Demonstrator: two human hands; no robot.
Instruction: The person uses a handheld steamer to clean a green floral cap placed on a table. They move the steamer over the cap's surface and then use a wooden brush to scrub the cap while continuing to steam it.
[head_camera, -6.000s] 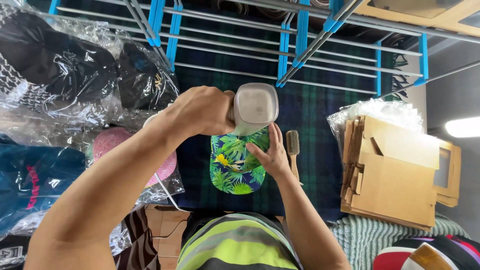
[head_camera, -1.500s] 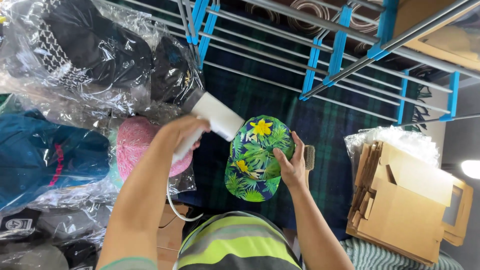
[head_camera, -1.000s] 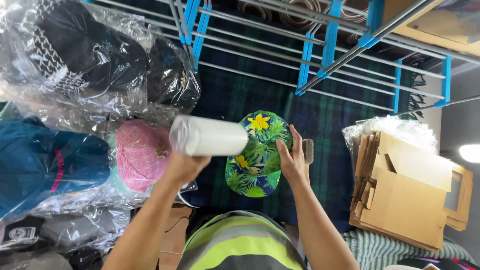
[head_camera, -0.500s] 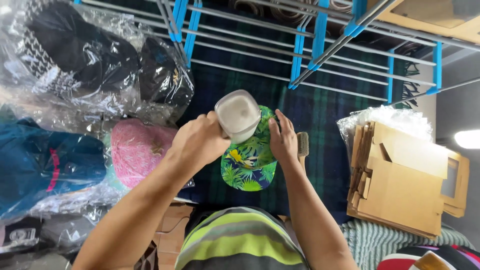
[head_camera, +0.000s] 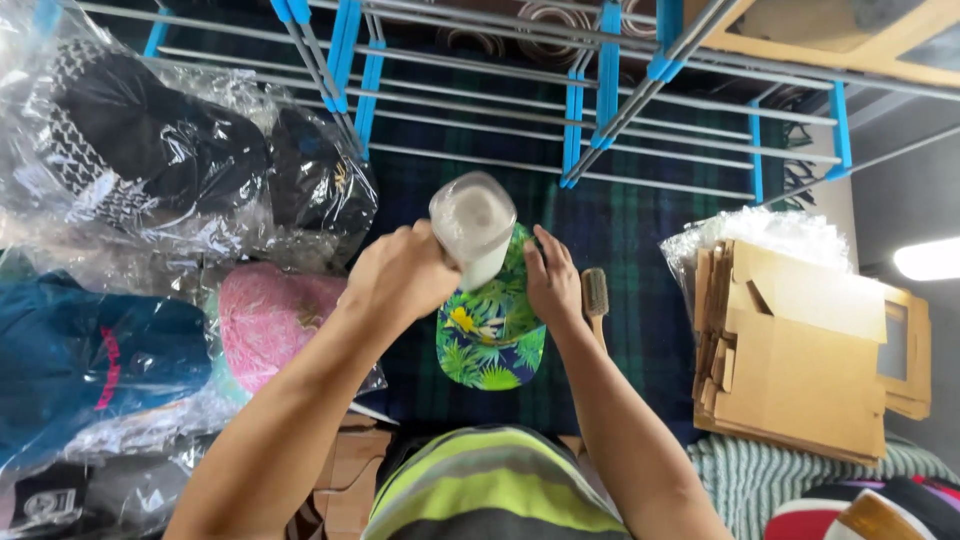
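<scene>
At far left, bagged caps (head_camera: 150, 180) lie in a pile, with a pink cap (head_camera: 275, 320) just beside the left hand (head_camera: 400, 280). The left grip is closed around a white steamer (head_camera: 473, 225), held tilted over a floral cap (head_camera: 490, 335). The right hand (head_camera: 552, 285) rests on that cap's right side, fingers bent against it. A brush (head_camera: 596, 300) lies just beside the right hand. Flat cardboard boxes (head_camera: 800, 350) stand at far right.

Cap (head_camera: 490, 340) crown hidden behind white device (head_camera: 474, 226) and left hand (head_camera: 400, 280); brush (head_camera: 596, 300) handle behind right hand (head_camera: 553, 283); bagged caps (head_camera: 150, 160) cut by left edge.
</scene>
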